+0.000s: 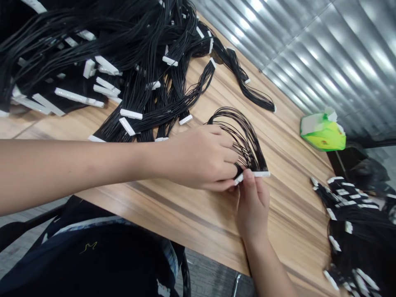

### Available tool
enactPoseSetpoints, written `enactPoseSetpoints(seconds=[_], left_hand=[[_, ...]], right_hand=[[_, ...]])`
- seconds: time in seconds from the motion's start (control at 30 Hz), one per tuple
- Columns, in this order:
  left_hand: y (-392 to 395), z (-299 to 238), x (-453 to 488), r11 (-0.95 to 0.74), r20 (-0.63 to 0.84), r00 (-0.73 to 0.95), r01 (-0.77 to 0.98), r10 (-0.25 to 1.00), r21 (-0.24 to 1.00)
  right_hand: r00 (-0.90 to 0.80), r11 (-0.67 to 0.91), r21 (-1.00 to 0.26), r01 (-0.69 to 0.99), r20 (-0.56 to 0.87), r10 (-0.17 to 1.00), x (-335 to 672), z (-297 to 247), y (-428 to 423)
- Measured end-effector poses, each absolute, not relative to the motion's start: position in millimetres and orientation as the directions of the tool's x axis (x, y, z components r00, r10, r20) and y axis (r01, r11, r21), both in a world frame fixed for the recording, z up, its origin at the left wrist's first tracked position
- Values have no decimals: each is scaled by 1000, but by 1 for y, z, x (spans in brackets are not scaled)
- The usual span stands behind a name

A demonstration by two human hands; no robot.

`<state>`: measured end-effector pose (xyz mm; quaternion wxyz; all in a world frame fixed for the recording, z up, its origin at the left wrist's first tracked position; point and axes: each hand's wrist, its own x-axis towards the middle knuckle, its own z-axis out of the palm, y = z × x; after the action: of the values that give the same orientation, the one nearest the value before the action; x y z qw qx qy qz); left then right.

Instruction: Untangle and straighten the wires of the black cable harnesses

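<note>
My left hand [201, 159] comes in from the left and presses its fingers on a fanned bundle of thin black wires [244, 140], close to where they enter a long white multi-pin connector [261, 174]. My right hand [252, 206] rises from the bottom of the view and pinches that connector's near end between thumb and fingers. The wires arch up from the connector in a loop on the wooden table [198, 214]. My fingers hide part of the connector and the wire ends.
A large heap of black wire harnesses with white connectors [133, 78] lies at the far left of the table. Another pile of harnesses [349, 222] lies at the right edge. A green and yellow packet [323, 134] stands by a corrugated metal wall.
</note>
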<state>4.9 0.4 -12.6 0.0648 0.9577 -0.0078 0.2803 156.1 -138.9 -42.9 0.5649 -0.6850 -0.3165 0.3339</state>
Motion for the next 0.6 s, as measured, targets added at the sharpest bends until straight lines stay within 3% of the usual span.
enactPoseSetpoints(seconds=[0.13, 0.23, 0.33, 0.43, 0.6], left_hand=[[-6, -2, -2, -927, 606, 791, -161, 85, 340], [-8, -1, -2, -890, 522, 811, -4, 264, 457], [-5, 0, 0, -863, 405, 815, 209, 414, 460], [-1, 1, 3, -860, 360, 809, 317, 465, 399], [1, 3, 5, -799, 199, 836, 377, 511, 468]], right_hand=[[674, -52, -999, -14, -47, 737, 166, -42, -135], [698, 4, -998, 68, 51, 714, 168, -41, -135], [639, 6, -988, 153, 104, 762, 166, -41, -137], [559, -33, -971, 237, 109, 822, 164, -43, -140], [548, -89, -993, 81, -31, 836, 161, -42, -141]])
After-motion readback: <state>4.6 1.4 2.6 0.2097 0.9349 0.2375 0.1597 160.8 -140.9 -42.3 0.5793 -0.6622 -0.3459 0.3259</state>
